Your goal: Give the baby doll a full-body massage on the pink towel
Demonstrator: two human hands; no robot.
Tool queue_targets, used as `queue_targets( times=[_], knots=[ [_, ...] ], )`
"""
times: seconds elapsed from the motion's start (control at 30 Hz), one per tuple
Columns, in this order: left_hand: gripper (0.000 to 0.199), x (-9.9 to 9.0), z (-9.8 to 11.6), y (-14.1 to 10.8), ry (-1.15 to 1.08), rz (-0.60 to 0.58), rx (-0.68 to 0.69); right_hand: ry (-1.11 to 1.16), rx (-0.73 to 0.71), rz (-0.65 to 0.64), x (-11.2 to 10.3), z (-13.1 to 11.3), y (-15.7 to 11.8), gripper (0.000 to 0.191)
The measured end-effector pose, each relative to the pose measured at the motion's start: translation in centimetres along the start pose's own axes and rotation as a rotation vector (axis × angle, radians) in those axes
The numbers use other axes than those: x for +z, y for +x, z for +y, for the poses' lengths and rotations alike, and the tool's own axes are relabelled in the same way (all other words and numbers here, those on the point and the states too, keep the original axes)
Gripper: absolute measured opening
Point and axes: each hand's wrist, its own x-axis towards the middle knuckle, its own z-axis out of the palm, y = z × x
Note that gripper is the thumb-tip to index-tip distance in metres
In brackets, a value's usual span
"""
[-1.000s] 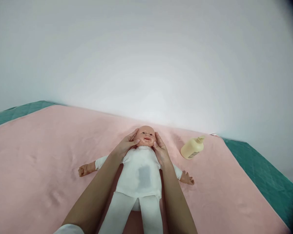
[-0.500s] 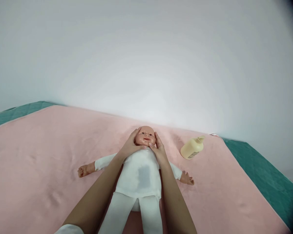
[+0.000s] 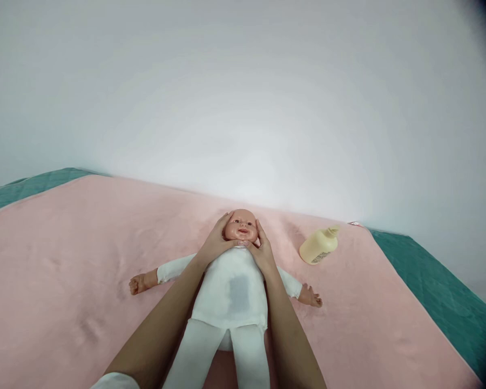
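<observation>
A baby doll [image 3: 229,289] with a white cloth body lies on its back, arms spread to the sides and legs towards me. A grey-blue patch shows on its belly. My left hand [image 3: 217,241] cups one side of the doll's head, its thumb at the chin. On the opposite side, my right hand [image 3: 262,246] cups the head too, with its thumb also under the chin. Both thumbs nearly meet at the neck. The fingers behind the head are partly hidden. My forearms run along either side of the doll's body.
A pale yellow pump bottle [image 3: 318,246] stands, looking tilted, right of the doll's head. Pink cloth [image 3: 76,259] covers the surface, over a teal quilted layer [image 3: 437,270] at the sides. A pale wall [image 3: 243,97] rises behind.
My right thumb has moved down from the doll's chin to just beneath it, near the left thumb. The doll and the bottle stay where they were.
</observation>
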Motion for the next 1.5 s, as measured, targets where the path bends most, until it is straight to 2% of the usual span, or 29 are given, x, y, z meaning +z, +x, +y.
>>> queue_targets(
  times=[0.27, 0.43, 0.63, 0.87, 1.17, 1.33, 1.5],
  knots=[
    [0.094, -0.6, 1.1, -0.3, -0.011, -0.022, -0.02, -0.059, -0.105, -0.008, -0.7, 0.0, 0.1, 0.093],
    [0.093, -1.0, 0.9, 0.0, -0.018, -0.03, -0.016, -0.03, -0.099, -0.047, -1.1, -0.1, 0.0, 0.087],
    [0.097, -1.4, 0.1, 0.4, -0.122, -0.075, -0.056, 0.133, -0.055, -0.082, -1.2, 0.2, 0.3, 0.09],
    [0.09, -1.7, 0.2, 0.2, 0.037, -0.135, -0.023, 0.264, -0.021, -0.11, -1.4, 0.6, 0.5, 0.094],
    [0.089, -1.8, 0.2, 0.2, 0.002, -0.138, -0.026, 0.331, 0.022, -0.099, -1.2, 0.2, 0.4, 0.092],
    [0.104, -1.5, 0.3, 0.2, -0.112, -0.139, -0.035, 0.215, -0.019, -0.051, -1.0, 0.0, 0.1, 0.094],
    [0.098, -0.8, 1.1, -0.4, -0.127, -0.082, -0.061, 0.015, -0.023, -0.023, -0.6, -0.2, -0.2, 0.105]
  ],
)
